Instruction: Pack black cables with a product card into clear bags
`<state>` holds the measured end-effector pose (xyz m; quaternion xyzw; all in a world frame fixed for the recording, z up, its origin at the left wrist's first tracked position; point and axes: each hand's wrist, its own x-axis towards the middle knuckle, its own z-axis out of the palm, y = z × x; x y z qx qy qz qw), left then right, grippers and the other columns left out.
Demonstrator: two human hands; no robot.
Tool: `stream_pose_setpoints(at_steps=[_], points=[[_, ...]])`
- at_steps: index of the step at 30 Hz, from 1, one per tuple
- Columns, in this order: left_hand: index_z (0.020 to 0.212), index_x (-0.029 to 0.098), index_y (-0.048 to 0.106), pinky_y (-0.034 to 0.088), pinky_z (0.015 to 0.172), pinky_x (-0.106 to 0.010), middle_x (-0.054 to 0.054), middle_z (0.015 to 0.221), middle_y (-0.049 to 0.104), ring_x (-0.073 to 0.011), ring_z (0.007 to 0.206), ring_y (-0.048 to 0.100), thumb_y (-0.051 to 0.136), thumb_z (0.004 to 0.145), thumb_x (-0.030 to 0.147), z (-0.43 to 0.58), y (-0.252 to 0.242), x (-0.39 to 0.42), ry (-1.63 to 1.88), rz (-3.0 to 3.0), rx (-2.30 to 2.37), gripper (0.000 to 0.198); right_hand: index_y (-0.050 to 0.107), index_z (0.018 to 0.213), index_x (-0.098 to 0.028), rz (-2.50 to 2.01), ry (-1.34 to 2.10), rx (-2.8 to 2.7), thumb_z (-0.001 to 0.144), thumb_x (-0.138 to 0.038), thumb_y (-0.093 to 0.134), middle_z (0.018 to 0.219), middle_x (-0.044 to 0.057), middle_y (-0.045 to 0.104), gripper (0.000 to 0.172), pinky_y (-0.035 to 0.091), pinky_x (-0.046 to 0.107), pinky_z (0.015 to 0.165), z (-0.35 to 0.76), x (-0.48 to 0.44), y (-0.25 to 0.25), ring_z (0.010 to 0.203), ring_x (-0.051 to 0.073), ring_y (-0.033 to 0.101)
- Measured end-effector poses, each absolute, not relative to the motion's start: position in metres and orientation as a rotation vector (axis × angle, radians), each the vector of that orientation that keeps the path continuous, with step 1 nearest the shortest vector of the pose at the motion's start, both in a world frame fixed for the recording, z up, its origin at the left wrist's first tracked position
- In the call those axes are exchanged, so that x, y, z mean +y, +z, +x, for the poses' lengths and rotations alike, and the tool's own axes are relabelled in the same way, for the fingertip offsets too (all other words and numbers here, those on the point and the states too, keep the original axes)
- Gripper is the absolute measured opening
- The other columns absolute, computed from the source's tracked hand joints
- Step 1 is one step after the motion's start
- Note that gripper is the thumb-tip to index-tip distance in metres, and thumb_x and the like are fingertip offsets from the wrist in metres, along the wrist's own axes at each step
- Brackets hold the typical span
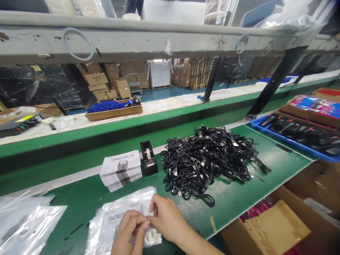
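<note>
My left hand (130, 228) and my right hand (167, 217) meet fingertip to fingertip over a stack of clear plastic bags (102, 221). A leaflet reading "THUNDER TRAIL" shows through the top bag. Both hands are closed in a pinch; whatever lies between the fingers is too small or hidden to name. Just behind stands a pile of printed leaflets (120, 170), with a black tape dispenser (148, 158) beside it. A large heap of coiled black USB cables (207, 159) lies beyond my right hand.
More clear bags (32, 223) lie at the left. A blue tray (300, 143) of black devices is at the right, above an open carton (228, 233). On the back ledge sits a cardboard tray (114, 112) with blue parts. An overhead beam (159, 39) crosses the view.
</note>
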<state>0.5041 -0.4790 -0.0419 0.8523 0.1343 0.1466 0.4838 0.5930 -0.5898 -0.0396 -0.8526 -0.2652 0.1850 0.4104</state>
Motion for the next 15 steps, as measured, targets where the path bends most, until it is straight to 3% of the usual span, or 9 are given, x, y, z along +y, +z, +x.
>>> stream_pose_setpoints(at_steps=[5,9,15], points=[[0.069,0.024,0.056,0.037,0.067,-0.030,0.000,0.076,0.050,-0.0175,0.070,0.049,0.045,0.080,0.038,0.508,-0.051,-0.473,0.286,2.202,0.335,0.021,0.057,0.091,-0.020,-2.493,0.134,-0.830,0.079,-0.015,0.051,0.089,0.004,0.057,0.014,0.040,0.026,0.065,0.617,-0.607,-0.018,0.077,0.017,0.055],[0.069,0.024,0.056,0.037,0.071,-0.031,-0.001,0.077,0.051,-0.0186,0.074,0.050,0.045,0.081,0.037,0.508,-0.056,-0.471,0.282,2.295,0.332,0.021,0.060,0.094,-0.017,-2.781,-0.202,-1.008,0.080,-0.006,0.045,0.102,0.013,0.054,0.023,0.039,0.036,0.073,0.657,-0.626,-0.005,0.095,0.026,0.048],[0.070,0.023,0.055,0.038,0.071,-0.031,-0.001,0.078,0.051,-0.0184,0.075,0.051,0.043,0.082,0.038,0.510,-0.059,-0.474,0.296,2.345,0.345,0.022,0.064,0.076,-0.015,-2.665,-0.158,-1.233,0.080,-0.010,0.050,0.086,0.008,0.059,0.015,0.038,0.035,0.076,0.683,-0.633,-0.001,0.086,0.022,0.051]])
